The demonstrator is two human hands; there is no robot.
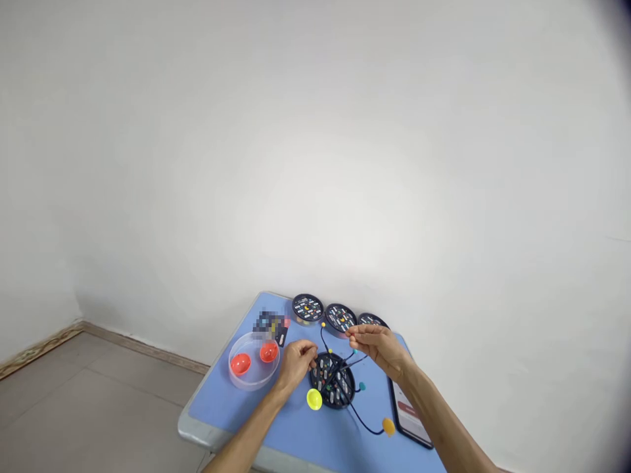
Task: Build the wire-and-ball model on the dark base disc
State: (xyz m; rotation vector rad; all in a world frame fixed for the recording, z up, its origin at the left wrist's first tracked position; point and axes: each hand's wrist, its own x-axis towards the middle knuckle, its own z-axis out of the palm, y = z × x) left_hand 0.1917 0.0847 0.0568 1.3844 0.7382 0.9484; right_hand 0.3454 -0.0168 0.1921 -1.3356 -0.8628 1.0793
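Bowl (pixel 251 383), clear: held two red cups (pixel 240 364). Left hand (pixel 296 364): curled just beside rim of black disc (pixel 338 396), thumb against fingers; could not tell whether pinching anything. Disc: lay on blue table (pixel 290 433), bore bent black stems (pixel 363 426). Right hand (pixel 378 348): hung near disc's far side, fingertips gathered together, grip unclear. Phone (pixel 412 420): lay screen-up at right.
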